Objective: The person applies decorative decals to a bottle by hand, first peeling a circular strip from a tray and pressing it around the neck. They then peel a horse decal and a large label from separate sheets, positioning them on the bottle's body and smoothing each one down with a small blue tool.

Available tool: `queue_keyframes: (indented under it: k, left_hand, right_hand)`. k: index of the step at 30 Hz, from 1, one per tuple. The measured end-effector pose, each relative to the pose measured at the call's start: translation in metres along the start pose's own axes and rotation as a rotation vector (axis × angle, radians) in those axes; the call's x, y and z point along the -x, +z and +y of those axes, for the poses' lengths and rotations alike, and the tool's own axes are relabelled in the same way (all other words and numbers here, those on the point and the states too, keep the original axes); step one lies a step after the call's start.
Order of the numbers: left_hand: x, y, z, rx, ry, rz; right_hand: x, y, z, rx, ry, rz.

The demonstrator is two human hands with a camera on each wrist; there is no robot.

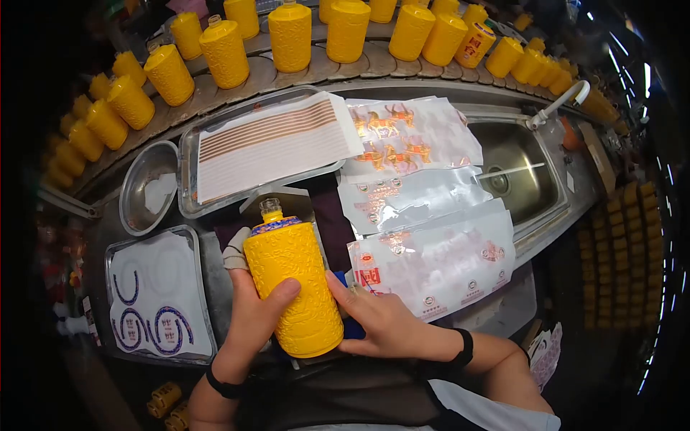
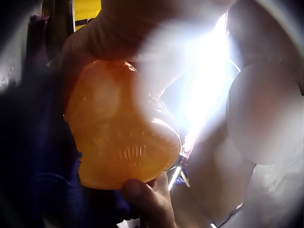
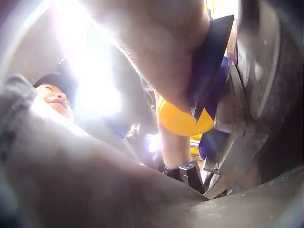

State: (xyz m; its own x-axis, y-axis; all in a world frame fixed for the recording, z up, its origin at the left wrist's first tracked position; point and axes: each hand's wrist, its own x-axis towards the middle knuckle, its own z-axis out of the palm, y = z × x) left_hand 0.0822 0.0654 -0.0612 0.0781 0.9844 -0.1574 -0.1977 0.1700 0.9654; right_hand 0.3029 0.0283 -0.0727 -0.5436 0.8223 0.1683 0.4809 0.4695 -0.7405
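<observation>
A yellow embossed bottle [image 1: 295, 287] with a bare glass neck and a blue patterned band round its shoulder tilts in front of the person. My left hand [image 1: 248, 312] grips its left side, thumb across the front, with pale coverings on the fingers [image 1: 235, 253]. On the other side my right hand [image 1: 381, 323] holds the bottle low, near its base; some of its fingers are hidden. From below, the left wrist view shows the bottle's base [image 2: 128, 152] glowing orange. Dark blue cloth [image 1: 352, 327] lies behind the bottle by the right hand.
Printed label sheets [image 1: 431, 262] overlap at the right beside a sink [image 1: 514, 154]. A tray [image 1: 188, 194] bears a striped sheet; another tray [image 1: 208, 337] holds a sheet with blue curved strips. A metal bowl [image 1: 129, 208] stands left. Several yellow bottles [image 1: 291, 39] line the conveyor behind.
</observation>
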Motion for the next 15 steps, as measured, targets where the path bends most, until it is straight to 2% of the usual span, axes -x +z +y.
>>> queue_keyframes:
  k: [3,4,6,9,12,15]
  left_hand:
    - [0.012,-0.001,0.006,0.037,0.006,0.018]
    - [0.018,-0.001,0.009,0.002,-0.005,0.017]
    - [0.025,0.001,0.013,-0.069,-0.012,0.015]
    - [0.024,0.001,0.003,-0.019,-0.008,0.011]
    - [0.028,0.001,-0.004,0.026,-0.002,0.007]
    - [0.029,0.005,-0.006,0.035,0.018,0.015]
  right_hand:
    - [0.006,-0.027,0.003,-0.103,0.118,-0.138]
    - [0.008,-0.033,0.008,-0.038,0.047,-0.019]
    - [0.014,-0.054,0.022,0.018,0.155,0.001]
    - [0.016,-0.085,0.045,0.221,0.235,0.105]
    - [0.006,-0.12,0.059,0.297,0.34,0.122]
    - [-0.008,-0.146,0.102,0.343,0.382,0.134]
